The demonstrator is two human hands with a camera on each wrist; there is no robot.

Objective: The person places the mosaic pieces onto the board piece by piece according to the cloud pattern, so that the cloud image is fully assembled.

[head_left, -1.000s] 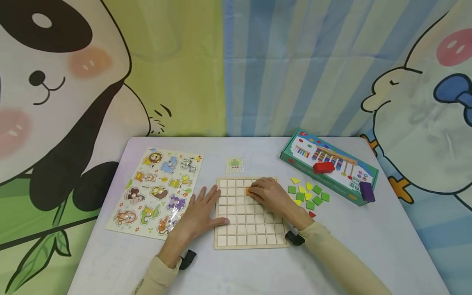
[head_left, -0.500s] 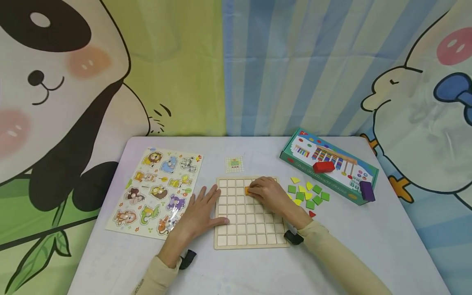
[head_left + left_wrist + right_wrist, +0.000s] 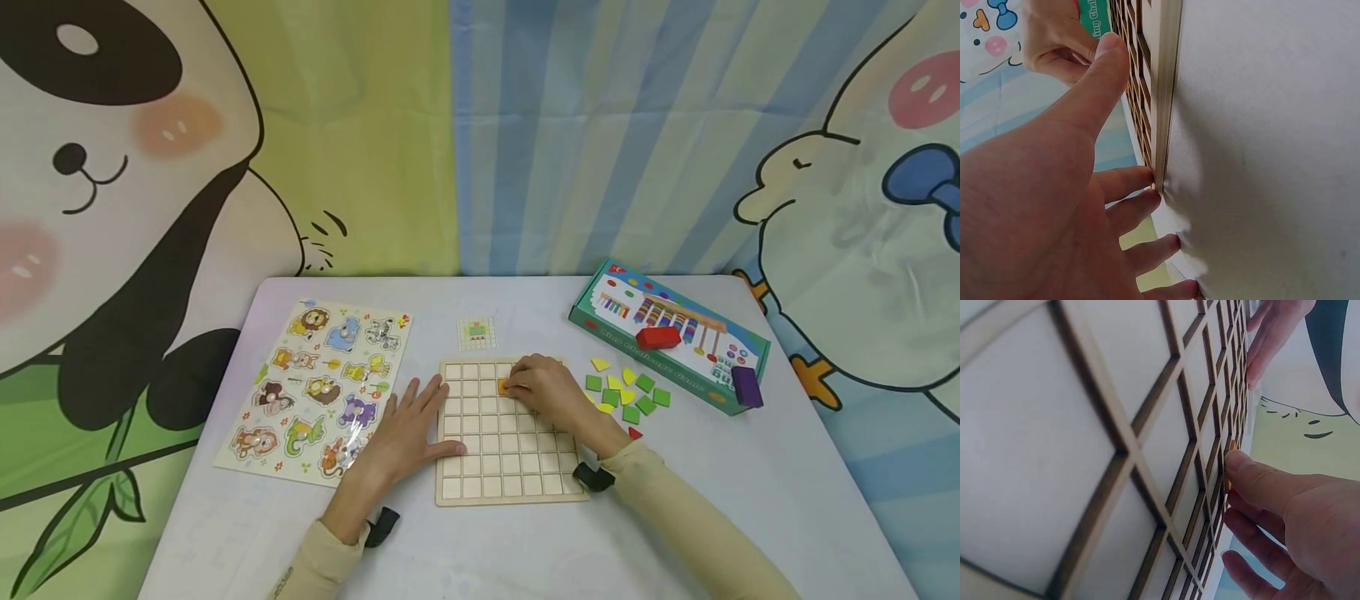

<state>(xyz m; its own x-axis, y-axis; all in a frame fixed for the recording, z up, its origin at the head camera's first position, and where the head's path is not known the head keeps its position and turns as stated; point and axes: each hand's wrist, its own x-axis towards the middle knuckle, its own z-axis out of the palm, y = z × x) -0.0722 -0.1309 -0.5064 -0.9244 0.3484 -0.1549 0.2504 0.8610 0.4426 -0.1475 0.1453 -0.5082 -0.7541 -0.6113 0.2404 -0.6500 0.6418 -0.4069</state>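
Observation:
A wooden grid board [image 3: 470, 462] with square recesses lies on the white table. My right hand [image 3: 557, 392] is over its upper part, thumb and forefinger pinching a small orange tile [image 3: 502, 387] at a cell near the top middle. In the right wrist view, the thumb covers most of the orange tile [image 3: 1233, 445], whose edges peek out at the grid. My left hand [image 3: 405, 432] rests at the board's left edge, fingers spread and thumb lying over the rim. From the left wrist view, the fingertips of the left hand [image 3: 1079, 187] touch the board's side and the table.
Right of the board lie several loose green tiles [image 3: 611, 397], yellow pieces [image 3: 600, 365] and a red triangle [image 3: 635, 433]. A small pattern card [image 3: 477, 333] is behind the board. An animal puzzle sheet [image 3: 322, 387] lies left; a green box [image 3: 667, 337] bears red and purple blocks.
The orange tile has shifted very slightly left under my right fingers, and the right wrist has edged left with it. My left hand stays at the board's edge.

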